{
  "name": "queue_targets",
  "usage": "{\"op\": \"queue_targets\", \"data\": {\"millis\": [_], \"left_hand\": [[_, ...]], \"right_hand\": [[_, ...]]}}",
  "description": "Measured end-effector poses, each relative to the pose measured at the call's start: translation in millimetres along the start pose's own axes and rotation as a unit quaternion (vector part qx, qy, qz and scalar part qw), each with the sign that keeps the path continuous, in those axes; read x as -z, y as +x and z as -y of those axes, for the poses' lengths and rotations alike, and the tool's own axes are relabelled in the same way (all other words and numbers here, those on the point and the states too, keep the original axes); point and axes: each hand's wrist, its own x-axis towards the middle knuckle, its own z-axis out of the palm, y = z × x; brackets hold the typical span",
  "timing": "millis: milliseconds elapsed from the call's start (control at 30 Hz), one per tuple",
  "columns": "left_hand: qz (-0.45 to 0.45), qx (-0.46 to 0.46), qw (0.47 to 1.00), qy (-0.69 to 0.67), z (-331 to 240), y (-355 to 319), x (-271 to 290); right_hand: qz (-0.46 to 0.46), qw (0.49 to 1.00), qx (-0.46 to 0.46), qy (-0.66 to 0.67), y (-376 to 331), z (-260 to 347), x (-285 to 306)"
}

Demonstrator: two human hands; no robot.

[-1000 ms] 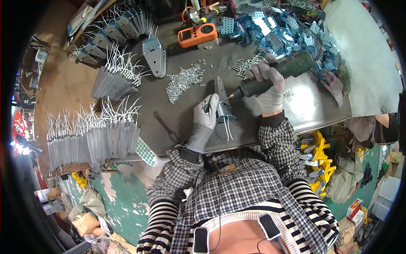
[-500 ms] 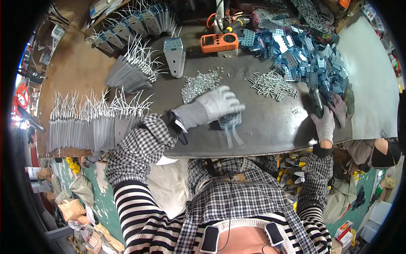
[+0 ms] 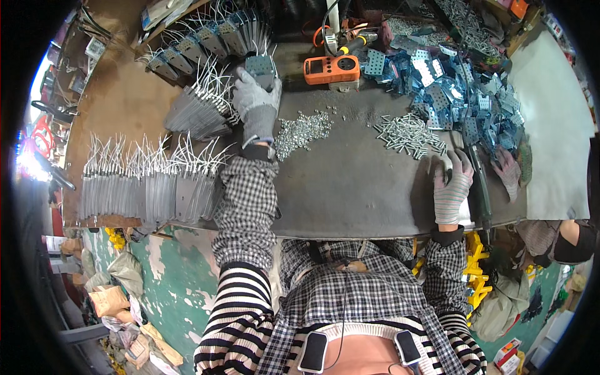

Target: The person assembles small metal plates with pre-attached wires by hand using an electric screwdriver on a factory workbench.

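Note:
My left hand (image 3: pixel 255 103), in a grey glove, reaches to the back left. Its fingers and thumb close round a grey metal plate with a blue perforated bracket (image 3: pixel 260 65) on its upper end; the plate's lower part is hidden. A fan of grey plates with white wires (image 3: pixel 199 112) lies just left of it. My right hand (image 3: pixel 453 184), in a striped grey glove, is held low over the table's right side with fingers apart. Just beyond its fingertips lies a heap of small screws (image 3: pixel 409 135). A long black tool (image 3: pixel 479 187) rests to its right.
A heap of shiny nuts (image 3: pixel 303 132) lies mid-table. Behind stands an orange meter (image 3: pixel 331 69). Loose blue brackets (image 3: pixel 437 87) pile up at the back right. Wired plates (image 3: pixel 156 187) stand in a row front left. A pinkish glove (image 3: pixel 507 175) lies near the right edge.
My left hand has swung from mid-table to the back left, carrying the plate that was under it. My right hand has let go of the black tool and shifted left towards the screws.

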Motion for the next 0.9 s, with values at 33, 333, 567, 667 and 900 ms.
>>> {"op": "queue_targets", "data": {"millis": [33, 333, 567, 667, 900], "left_hand": [[0.011, 0.015, 1.0, 0.001, -3, -6, -6], [-0.025, 0.042, 0.987, -0.153, 21, -26, -15], [-0.16, -0.054, 0.984, 0.062, 69, 0, 92], [0.005, 0.023, 0.984, 0.179, 138, 42, 105], [-0.018, 0.036, 0.656, -0.754, 212, 48, 96]], "right_hand": [[0.005, 1.0, -0.005, 0.003, -3, 0, -1], [0.028, 0.999, 0.006, 0.03, -9, 3, -9], [0.026, 0.995, 0.009, 0.097, 9, 14, 13], [0.062, 0.983, 0.058, 0.161, 49, 61, 11], [0.04, 0.984, 0.14, 0.106, 133, 116, -83]]}}
